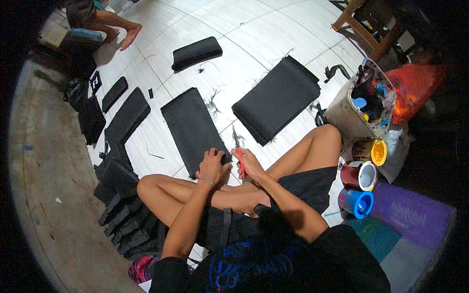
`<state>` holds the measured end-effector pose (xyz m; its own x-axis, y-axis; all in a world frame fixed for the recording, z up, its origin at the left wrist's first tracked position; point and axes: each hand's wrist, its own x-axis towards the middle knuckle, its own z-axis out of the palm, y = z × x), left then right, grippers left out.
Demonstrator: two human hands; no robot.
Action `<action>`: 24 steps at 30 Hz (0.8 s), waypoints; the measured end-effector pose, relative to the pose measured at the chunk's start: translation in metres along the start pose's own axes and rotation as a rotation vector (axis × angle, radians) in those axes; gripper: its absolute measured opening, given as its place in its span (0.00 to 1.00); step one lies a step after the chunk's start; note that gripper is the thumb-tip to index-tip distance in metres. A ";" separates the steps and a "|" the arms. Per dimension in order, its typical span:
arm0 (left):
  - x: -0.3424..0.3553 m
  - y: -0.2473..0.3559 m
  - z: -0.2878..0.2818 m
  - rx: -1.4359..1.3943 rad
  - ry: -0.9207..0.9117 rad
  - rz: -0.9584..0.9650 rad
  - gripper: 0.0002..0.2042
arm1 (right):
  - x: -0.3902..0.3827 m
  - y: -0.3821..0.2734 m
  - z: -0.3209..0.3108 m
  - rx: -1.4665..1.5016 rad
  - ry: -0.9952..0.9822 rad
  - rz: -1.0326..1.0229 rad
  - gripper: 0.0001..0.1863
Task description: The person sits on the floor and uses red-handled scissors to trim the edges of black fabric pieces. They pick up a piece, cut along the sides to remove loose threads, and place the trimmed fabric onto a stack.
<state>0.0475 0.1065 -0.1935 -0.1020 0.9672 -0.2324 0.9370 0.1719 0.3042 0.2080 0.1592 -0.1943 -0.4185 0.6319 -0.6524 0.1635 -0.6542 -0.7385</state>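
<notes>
Red-handled scissors [240, 155]: right hand [251, 165] is closed around handles, blades and long axis pointing away | left hand [212, 166]: fingers bent on near end of black fabric piece [188, 124], pinching cannot be told | piece: on white floor [244, 29], long axis going away leftward

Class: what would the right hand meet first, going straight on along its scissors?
Probably the left corner of the black stack on the right; the scissors might narrowly pass it, as depth is unclear.
</notes>
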 end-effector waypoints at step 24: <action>0.074 -0.055 0.033 0.130 0.277 -0.146 0.29 | 0.071 -0.027 0.024 -0.212 -0.123 0.089 0.38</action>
<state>-0.0007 0.1628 -0.2582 -0.3087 0.9511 0.0006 0.9386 0.3046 0.1620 0.1522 0.2119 -0.2171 -0.4977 0.5116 -0.7004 0.3825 -0.5953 -0.7066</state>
